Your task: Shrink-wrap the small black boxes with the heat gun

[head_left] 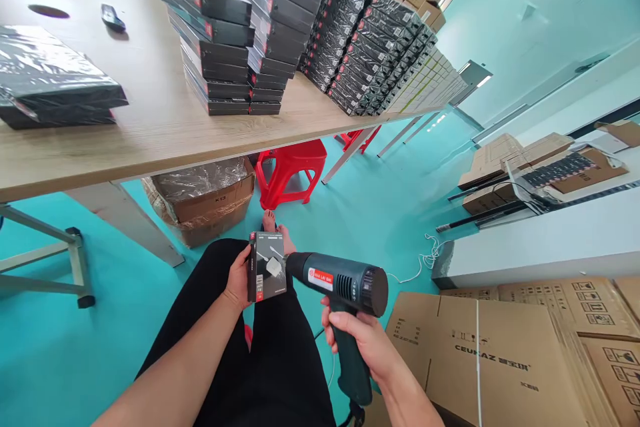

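Above my lap, my left hand (239, 279) grips a small black and grey product box (271, 270) by its left side. A white item is pictured on the box's front. My right hand (357, 333) is wrapped around the handle of a dark heat gun (335, 280) with a red and white label. The gun's nozzle points left at the right edge of the box, very close to it; I cannot tell whether they touch. A cable leaves the bottom of the gun's handle.
A wooden table (150, 140) runs across ahead, bearing stacked black boxes (225, 47) and film-wrapped packs (370, 40). Beneath it are an open carton (215, 207) and a red stool (295, 167). Large cardboard cartons (480, 347) stand close on my right.
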`<state>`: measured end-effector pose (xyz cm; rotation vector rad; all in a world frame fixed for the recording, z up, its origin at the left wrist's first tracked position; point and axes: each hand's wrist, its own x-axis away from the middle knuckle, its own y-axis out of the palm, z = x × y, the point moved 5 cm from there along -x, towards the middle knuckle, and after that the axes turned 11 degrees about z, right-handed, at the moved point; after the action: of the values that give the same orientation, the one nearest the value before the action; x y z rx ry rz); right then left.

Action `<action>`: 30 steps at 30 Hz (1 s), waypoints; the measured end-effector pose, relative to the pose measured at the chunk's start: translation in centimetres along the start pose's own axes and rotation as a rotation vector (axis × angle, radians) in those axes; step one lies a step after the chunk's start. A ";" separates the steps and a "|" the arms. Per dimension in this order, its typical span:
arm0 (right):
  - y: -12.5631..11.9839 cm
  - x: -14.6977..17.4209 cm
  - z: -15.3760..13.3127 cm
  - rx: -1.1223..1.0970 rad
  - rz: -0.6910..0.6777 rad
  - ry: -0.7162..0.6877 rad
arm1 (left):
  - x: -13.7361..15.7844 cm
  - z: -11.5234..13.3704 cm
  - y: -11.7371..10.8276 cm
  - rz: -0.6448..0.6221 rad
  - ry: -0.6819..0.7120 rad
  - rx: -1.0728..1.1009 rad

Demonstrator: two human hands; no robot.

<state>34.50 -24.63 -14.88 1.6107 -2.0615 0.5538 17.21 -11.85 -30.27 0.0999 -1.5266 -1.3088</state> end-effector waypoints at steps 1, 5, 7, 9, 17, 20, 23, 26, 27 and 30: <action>0.1 0.4 0.4 0.022 -0.051 0.039 | 0.0 0.1 0.0 -0.005 0.002 0.026; 0.1 1.7 2.0 0.079 -0.161 0.101 | -0.3 0.3 -0.3 -0.010 -0.010 0.090; -0.9 1.7 2.3 0.007 -0.006 0.051 | -0.6 0.3 -0.6 -0.010 -0.013 0.096; -1.8 1.8 2.8 -0.063 0.098 0.047 | -0.9 0.2 -1.0 -0.001 -0.024 0.085; -3.0 2.4 4.6 -0.411 0.056 0.187 | -0.1 -0.8 -0.1 -0.014 -0.146 0.006; -3.9 1.1 4.3 -0.607 0.117 0.178 | 0.3 -1.3 0.1 -0.024 -0.197 -0.067; -4.3 0.3 3.9 -0.690 0.105 0.207 | 0.4 -1.8 0.1 -0.012 -0.233 -0.137; -4.5 0.1 3.6 -0.706 0.102 0.197 | 0.3 -2.0 0.1 -0.005 -0.245 -0.178; -4.5 0.1 3.5 -0.702 0.100 0.190 | 0.3 -2.1 0.2 -0.005 -0.250 -0.188; -4.1 -0.1 3.3 -0.685 0.089 0.177 | 0.3 -2.3 0.2 0.024 -0.265 -0.222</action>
<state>38.19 -27.41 -17.51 1.0327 -1.9018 -0.0043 18.88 -13.48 -30.39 -0.2419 -1.5838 -1.5081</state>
